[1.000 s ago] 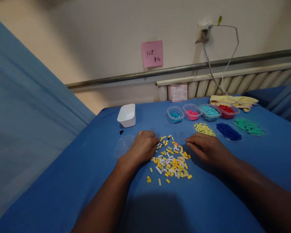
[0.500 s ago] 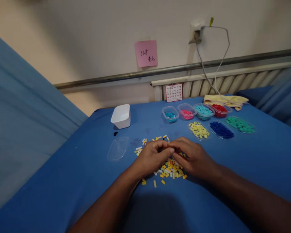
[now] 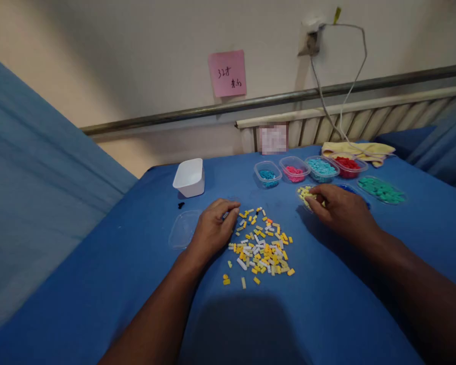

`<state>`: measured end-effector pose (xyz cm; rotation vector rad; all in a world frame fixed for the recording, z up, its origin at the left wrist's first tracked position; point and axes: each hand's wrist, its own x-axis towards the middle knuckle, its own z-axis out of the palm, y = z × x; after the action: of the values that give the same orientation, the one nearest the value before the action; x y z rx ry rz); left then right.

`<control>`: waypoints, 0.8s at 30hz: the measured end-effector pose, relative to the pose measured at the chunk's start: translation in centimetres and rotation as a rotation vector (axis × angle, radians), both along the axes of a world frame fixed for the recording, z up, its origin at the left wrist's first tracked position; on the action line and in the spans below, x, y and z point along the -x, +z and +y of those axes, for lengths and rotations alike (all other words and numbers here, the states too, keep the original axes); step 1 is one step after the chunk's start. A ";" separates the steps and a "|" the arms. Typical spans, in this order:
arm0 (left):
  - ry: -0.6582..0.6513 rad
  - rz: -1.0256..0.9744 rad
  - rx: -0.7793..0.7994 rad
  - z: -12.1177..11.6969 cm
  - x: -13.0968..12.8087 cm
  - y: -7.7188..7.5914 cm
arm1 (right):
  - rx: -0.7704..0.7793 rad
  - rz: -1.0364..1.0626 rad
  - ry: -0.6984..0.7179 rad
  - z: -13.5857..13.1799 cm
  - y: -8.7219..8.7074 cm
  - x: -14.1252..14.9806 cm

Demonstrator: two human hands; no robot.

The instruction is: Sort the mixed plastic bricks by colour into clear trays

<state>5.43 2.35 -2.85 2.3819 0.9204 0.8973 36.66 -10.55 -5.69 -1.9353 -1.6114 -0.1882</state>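
Note:
My left hand (image 3: 215, 223) is at the left edge of a loose pile of small yellow and white building bricks (image 3: 266, 248). Its thumb and fingertips come together; whatever may be between them is too small to make out. Out to the right, my right hand (image 3: 340, 210) reaches over a clear shallow lid of pale yellow bricks (image 3: 303, 192). The thumb and index fingertip stand slightly apart at those bricks, with no piece visible between them. This hand partly covers the dark blue bricks (image 3: 346, 188) behind it.
Clear tubs hold teal bricks (image 3: 267, 175), pink bricks (image 3: 294, 173), light blue bricks (image 3: 322, 169) and red bricks (image 3: 347, 163). Green bricks (image 3: 382, 189) lie farther right, before a yellow cloth (image 3: 359, 150). A white tub (image 3: 190, 177), black bits (image 3: 181, 205) and a clear lid (image 3: 182, 230) are left.
My hands were together over the pile and have parted. The right moved right and away to the pale yellow bricks; the left shifted left. More of the pile shows.

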 end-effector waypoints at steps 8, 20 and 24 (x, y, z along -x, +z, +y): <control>-0.069 0.488 -0.207 0.6 -1.4 -1.0 | 0.154 -0.074 -0.123 0.2 -1.3 -2.0; 0.027 0.697 -0.224 -1.3 -4.8 0.3 | 0.177 0.034 0.504 -0.5 -1.1 3.5; 0.022 0.611 -0.212 -1.8 -5.0 0.6 | 0.102 0.075 0.528 -0.6 -1.1 3.9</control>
<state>10.45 0.59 -2.22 2.9019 1.1082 0.2672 32.75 -11.17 -6.82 -1.4972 -2.0439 0.1818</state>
